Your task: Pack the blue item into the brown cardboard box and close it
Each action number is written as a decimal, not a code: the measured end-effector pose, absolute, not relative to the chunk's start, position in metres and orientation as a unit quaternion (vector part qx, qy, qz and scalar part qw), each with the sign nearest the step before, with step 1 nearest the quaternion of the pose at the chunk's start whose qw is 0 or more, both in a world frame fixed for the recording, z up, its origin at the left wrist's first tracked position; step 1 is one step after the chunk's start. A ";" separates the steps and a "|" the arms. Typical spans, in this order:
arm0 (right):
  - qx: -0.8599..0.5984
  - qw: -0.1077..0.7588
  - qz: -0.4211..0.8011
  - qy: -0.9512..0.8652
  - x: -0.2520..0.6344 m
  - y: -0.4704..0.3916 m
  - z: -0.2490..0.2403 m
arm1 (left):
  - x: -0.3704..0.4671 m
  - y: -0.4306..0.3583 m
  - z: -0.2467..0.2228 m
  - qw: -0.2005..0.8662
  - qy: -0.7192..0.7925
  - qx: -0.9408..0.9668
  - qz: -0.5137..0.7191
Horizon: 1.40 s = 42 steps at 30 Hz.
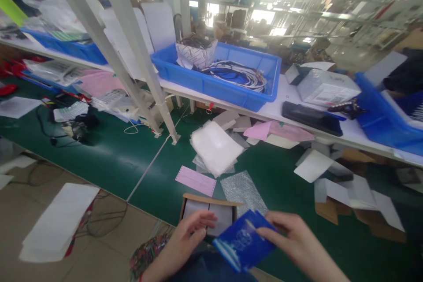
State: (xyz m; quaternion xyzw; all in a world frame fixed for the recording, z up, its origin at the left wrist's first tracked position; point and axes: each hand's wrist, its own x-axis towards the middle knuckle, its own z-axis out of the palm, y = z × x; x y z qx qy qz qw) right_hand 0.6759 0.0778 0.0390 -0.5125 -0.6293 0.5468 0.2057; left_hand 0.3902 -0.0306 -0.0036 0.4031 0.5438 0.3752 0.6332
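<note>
A blue printed packet (243, 240) is held low in the view, just in front of me. My right hand (294, 235) grips its right side with the fingers closed over the upper edge. My left hand (188, 233) touches the packet's left end, its fingers lying over an open brown cardboard box (206, 205) with white contents. The box sits at the near edge of the green table (109, 158). A sheet of bubble wrap (243, 189) and a pink slip (195, 180) lie just beyond the box.
A stack of clear bags (214, 146) lies mid-table, with white cards and cardboard pieces (350, 198) to the right. On the white shelf (297, 99) stand a blue bin of cables (228, 75) and a black flat device (312, 118). White frame posts (145, 59) rise at left.
</note>
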 end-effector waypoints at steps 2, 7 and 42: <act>-0.496 0.154 0.599 -0.609 0.641 0.069 0.022 | 0.389 -0.020 -0.007 0.674 0.519 0.401 0.340; -0.519 0.218 0.676 -0.475 0.596 0.048 -0.018 | 0.384 -0.015 -0.026 0.716 0.538 0.331 0.298; -0.475 -0.117 0.167 -0.856 0.575 0.066 -0.104 | 0.410 -0.069 -0.167 0.226 0.614 0.756 -0.010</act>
